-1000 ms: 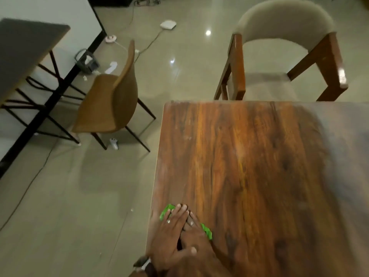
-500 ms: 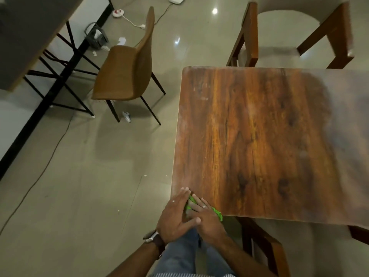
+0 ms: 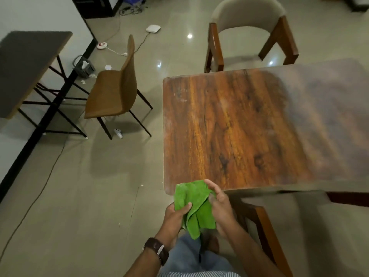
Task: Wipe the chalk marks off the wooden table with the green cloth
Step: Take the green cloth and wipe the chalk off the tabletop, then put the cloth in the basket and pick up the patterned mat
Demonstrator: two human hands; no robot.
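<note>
The green cloth (image 3: 194, 204) hangs loosely unfolded in the air just off the near left corner of the wooden table (image 3: 249, 126). My left hand (image 3: 175, 215) pinches its left edge with thumb on top. My right hand (image 3: 220, 204) holds the cloth's right side with curled fingers. Both hands are off the tabletop. Faint whitish chalk marks (image 3: 180, 94) show near the table's far left corner and along its left edge. The right part of the tabletop looks dull and hazy.
A cushioned wooden armchair (image 3: 249, 35) stands at the table's far side. Another wooden chair (image 3: 265, 226) sits under the near edge by my legs. A brown chair (image 3: 113, 90) and a dark desk (image 3: 26, 66) stand to the left, with cables and small items on the floor.
Both hands were pressed flat on the folded cloth at the table's near left corner. They have lifted off the table, and the cloth now hangs opened between them.
</note>
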